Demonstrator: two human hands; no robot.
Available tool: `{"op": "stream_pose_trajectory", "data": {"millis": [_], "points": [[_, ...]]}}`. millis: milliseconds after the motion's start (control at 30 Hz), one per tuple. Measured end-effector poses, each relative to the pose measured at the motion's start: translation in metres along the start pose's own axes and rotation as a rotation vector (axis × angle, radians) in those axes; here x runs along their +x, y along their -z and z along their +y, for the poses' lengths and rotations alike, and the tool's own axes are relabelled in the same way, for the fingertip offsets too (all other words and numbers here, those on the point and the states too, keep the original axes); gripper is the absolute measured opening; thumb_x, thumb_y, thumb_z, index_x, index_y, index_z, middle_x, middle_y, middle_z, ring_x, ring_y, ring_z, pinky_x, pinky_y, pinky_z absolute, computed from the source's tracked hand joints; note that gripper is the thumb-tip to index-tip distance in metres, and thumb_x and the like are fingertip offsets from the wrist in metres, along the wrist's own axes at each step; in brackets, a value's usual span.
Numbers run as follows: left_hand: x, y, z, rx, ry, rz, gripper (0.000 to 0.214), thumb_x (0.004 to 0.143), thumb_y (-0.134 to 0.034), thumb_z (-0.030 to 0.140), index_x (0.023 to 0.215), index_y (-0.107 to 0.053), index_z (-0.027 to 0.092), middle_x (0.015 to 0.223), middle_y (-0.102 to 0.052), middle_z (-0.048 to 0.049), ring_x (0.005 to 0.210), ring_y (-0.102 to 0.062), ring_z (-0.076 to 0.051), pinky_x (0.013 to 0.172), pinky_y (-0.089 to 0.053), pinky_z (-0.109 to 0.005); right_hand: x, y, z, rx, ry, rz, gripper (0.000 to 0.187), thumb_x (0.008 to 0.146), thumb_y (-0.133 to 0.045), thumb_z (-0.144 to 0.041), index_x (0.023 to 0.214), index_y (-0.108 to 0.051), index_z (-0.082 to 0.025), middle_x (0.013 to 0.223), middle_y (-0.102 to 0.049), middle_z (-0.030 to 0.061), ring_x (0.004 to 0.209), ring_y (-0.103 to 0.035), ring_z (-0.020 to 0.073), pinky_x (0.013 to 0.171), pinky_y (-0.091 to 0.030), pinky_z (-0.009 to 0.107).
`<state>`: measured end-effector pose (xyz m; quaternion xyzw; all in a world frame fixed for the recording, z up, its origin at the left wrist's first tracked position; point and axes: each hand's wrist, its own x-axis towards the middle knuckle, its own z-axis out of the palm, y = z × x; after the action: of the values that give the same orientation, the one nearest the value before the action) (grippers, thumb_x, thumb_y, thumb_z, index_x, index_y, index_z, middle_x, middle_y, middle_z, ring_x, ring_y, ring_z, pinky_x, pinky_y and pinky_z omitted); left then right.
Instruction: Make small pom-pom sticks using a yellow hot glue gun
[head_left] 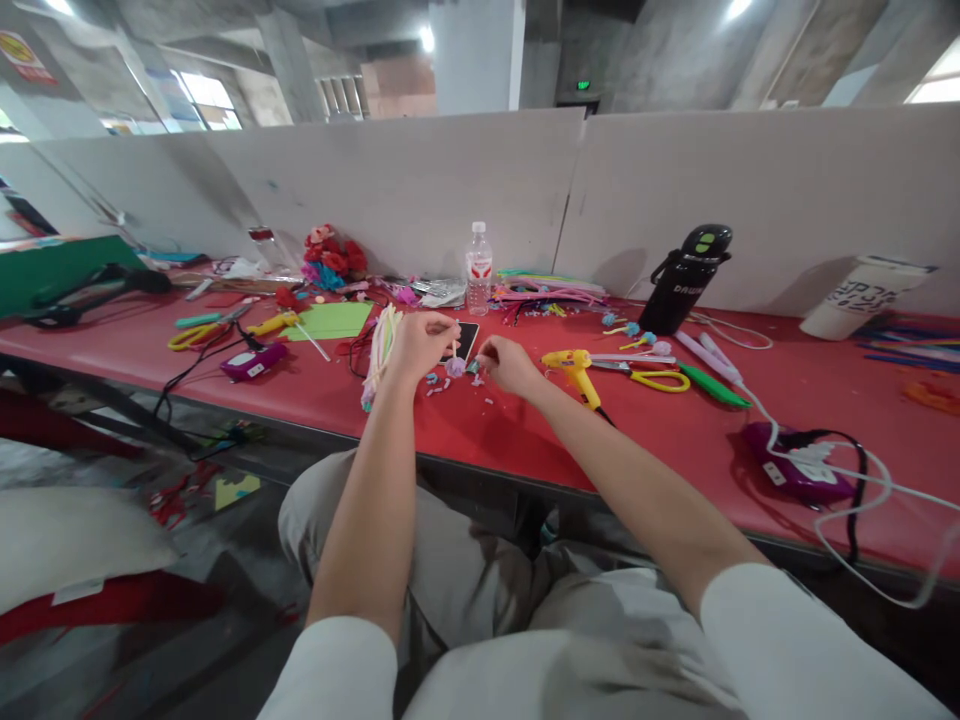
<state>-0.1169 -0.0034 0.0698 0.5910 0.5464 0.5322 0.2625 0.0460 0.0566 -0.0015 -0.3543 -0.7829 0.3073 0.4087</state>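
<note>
My left hand (pixel 421 341) is closed in a pinch on a thin stem topped by a small pale purple ball (pixel 455 366), held just above the red table (pixel 525 420). My right hand (pixel 507 363) rests close to its right, fingers curled and pinched on something tiny that I cannot make out. Small blue and white scraps (pixel 442 385) lie under both hands. A black phone (pixel 465 340) lies flat just behind them. A bundle of pale pipe cleaners (pixel 379 352) lies left of my left wrist.
A yellow glue gun (pixel 574 368), yellow-handled scissors (pixel 652 378) and a green tool (pixel 712 385) lie to the right. A purple device with cables (pixel 799 470) sits far right. Water bottle (pixel 478 268), black flask (pixel 686 278), green paper (pixel 330 320) and red paper flowers (pixel 330 255) stand behind.
</note>
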Motion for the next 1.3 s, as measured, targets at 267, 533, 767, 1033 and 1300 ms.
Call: {"op": "stream_pose_trajectory", "data": {"millis": [267,533,767,1033,1300], "points": [[-0.006,-0.021,-0.010,0.025,-0.012,-0.229,0.024,0.071,-0.074,0.036,0.086,-0.076,0.018,0.069,-0.071,-0.0047,0.062,-0.067,-0.018,0.062,-0.058,-0.030,-0.029,0.026,-0.007,0.241,0.116,0.102,0.012,0.077,-0.060,-0.028,0.084,-0.052,-0.021,0.081,-0.064,0.0013,0.076,-0.062,0.0152,0.074,-0.050,0.031],[-0.006,-0.028,-0.014,-0.002,0.005,-0.307,0.026,0.069,-0.075,0.038,0.087,-0.076,0.019,0.070,-0.071,-0.0049,0.063,-0.067,-0.018,0.064,-0.057,-0.031,-0.030,0.025,0.000,0.202,0.033,0.106,0.026,0.074,-0.065,-0.033,0.085,-0.044,-0.023,0.074,-0.060,-0.0036,0.068,-0.059,0.0136,0.065,-0.045,0.028],[-0.006,-0.029,-0.013,0.111,-0.066,-0.300,0.018,0.071,-0.072,0.031,0.084,-0.077,0.019,0.073,-0.073,-0.0062,0.066,-0.068,-0.019,0.063,-0.054,-0.028,-0.030,0.027,-0.005,0.224,0.004,0.130,0.027,0.073,-0.065,-0.035,0.084,-0.043,-0.023,0.070,-0.059,-0.0031,0.066,-0.059,0.0147,0.063,-0.045,0.029],[-0.006,-0.034,-0.018,0.148,-0.069,-0.217,0.019,0.069,-0.072,0.029,0.083,-0.076,0.017,0.076,-0.074,-0.0085,0.072,-0.070,-0.021,0.063,-0.053,-0.027,-0.031,0.025,-0.008,0.230,0.046,0.197,0.025,0.074,-0.064,-0.033,0.085,-0.043,-0.023,0.072,-0.059,-0.0017,0.067,-0.059,0.0151,0.063,-0.046,0.029],[-0.008,-0.035,-0.009,0.142,-0.094,-0.163,0.022,0.068,-0.073,0.030,0.084,-0.077,0.016,0.077,-0.074,-0.0084,0.076,-0.071,-0.022,0.065,-0.054,-0.028,-0.036,0.022,-0.014,0.135,0.045,0.295,0.019,0.080,-0.060,-0.034,0.088,-0.046,-0.024,0.080,-0.062,0.0006,0.075,-0.062,0.0165,0.072,-0.050,0.032]]}}
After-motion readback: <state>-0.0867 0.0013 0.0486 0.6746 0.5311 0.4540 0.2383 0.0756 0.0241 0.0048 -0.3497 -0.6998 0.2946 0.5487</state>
